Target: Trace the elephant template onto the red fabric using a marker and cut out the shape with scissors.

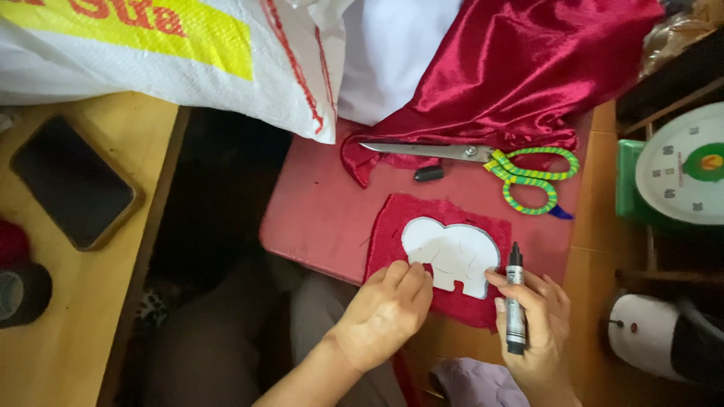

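Small red table (317,203) with shiny red cloth (528,68) piled at the back. On it, scissors (483,162) with green and yellow handles, and a black pen cap (428,173). Near the front edge, a red felt piece (392,234) under a white elephant shape (452,252). Left hand (388,313) flat, pressing down the shape. Right hand (539,328) closed around 1 black marker (515,305), tip up by the shape's edge.

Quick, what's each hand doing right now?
Left hand: open, fingers pressing the white elephant-shaped paper template flat on the red fabric piece.
Right hand: closed around the black marker pen.
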